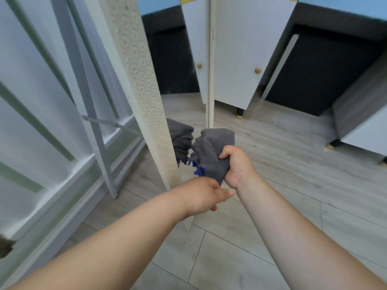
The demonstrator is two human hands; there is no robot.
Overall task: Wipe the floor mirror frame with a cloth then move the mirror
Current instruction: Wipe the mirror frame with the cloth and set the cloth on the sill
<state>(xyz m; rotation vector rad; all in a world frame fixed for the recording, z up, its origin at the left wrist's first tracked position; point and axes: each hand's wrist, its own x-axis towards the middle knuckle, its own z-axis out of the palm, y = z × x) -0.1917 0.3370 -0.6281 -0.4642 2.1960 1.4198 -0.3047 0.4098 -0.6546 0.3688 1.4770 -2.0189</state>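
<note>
The floor mirror stands upright in the middle of the view, its cream frame (144, 97) embossed with small rings on the left side and plain on the right (210, 84). My right hand (236, 166) is closed around a bunched grey cloth (211, 149) with blue trim, held against the lower glass, where its reflection shows. My left hand (204, 194) hovers just below the cloth in front of the mirror's lower part, fingers loosely curled and holding nothing that I can see.
A white metal stand (98, 130) props the mirror from behind on the left, beside a white-framed glass wall (41, 122). White cabinets with gold knobs (247, 59) and a dark bed base (326, 76) stand on the right. Pale wood floor (272, 185) lies all around.
</note>
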